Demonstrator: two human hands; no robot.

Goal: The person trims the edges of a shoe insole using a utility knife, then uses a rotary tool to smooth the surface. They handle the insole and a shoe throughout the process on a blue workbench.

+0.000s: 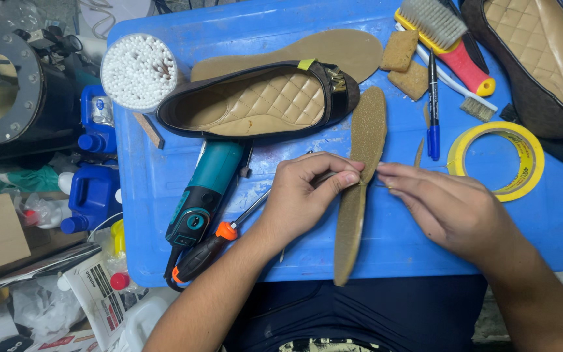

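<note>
A blue plastic board (555,221) lies across the person's lap. On its far side rests a brown flat shoe (255,101), with a teal power tool (203,189) just nearer the person. Right of the shoe's toe, a long tan insole (360,195) stands on edge, twisted at its middle, where the left hand (304,195) and right hand (451,208) each pinch it. A yellow tape roll (498,160) lies further right.

Shoes (259,101) two, soles (360,189) two, brushes (447,39) two, tape roll (498,160) one.
</note>
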